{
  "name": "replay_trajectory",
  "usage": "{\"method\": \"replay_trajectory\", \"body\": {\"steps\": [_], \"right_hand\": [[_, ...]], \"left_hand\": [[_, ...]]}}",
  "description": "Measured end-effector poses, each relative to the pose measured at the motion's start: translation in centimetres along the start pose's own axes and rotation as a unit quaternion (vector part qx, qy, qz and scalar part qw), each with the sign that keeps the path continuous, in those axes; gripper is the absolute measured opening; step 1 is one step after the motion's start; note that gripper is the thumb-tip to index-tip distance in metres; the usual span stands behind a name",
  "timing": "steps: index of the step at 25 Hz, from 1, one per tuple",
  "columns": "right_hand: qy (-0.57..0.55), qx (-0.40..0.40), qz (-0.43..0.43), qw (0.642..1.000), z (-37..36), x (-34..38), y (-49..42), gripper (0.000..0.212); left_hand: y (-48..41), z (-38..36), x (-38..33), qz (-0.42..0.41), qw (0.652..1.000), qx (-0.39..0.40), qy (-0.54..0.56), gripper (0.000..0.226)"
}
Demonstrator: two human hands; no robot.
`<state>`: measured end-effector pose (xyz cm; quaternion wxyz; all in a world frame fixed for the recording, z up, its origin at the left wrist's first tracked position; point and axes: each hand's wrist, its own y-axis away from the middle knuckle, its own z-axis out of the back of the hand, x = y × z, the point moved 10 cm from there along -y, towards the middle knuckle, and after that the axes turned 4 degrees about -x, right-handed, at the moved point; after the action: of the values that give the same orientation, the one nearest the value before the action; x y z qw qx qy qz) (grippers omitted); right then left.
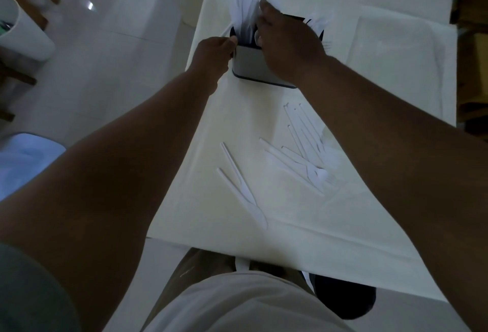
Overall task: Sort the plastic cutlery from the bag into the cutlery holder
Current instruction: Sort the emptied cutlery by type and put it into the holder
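At the far part of the counter [200, 215] stands the cutlery holder [250, 63], a grey box with a dark rim, and it is already well filled: a thick bunch of white pieces [244, 6] rises from its left compartment and a smaller bunch [319, 21] from the right one. The left grip [211, 52] holds the left edge of the holder, thumb on the rim. The right grip [287, 43] reaches over the top, its fingertips against the tall bunch; I cannot tell if it pinches a piece. The work looks more than half done. Still left are two knives [243, 191] near the front and a mixed heap [303, 157] beside them. What is probably the bag [396, 41] lies flat at the right.
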<state>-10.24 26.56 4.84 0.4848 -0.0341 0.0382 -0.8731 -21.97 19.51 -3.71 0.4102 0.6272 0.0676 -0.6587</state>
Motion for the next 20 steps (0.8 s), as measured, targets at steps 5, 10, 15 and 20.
{"method": "replay_trajectory", "body": {"steps": [5,10,15,20], "right_hand": [[-0.008,-0.049,-0.001,0.999,2.2,1.0,-0.2,0.038],[0.029,-0.099,-0.011,0.995,5.1,1.9,-2.0,0.034],[-0.003,-0.091,-0.001,0.996,5.3,2.7,-3.9,0.034],[-0.053,-0.118,-0.036,0.991,5.1,1.6,-3.5,0.034]], "left_hand": [[-0.1,0.0,0.2,-0.007,1.000,-0.006,-0.009,0.025],[0.0,0.6,1.2,0.039,0.998,-0.040,0.037,0.026],[-0.2,0.5,2.7,0.088,0.972,-0.051,0.212,0.056],[0.2,1.0,2.8,0.158,0.928,-0.092,0.325,0.009]]}}
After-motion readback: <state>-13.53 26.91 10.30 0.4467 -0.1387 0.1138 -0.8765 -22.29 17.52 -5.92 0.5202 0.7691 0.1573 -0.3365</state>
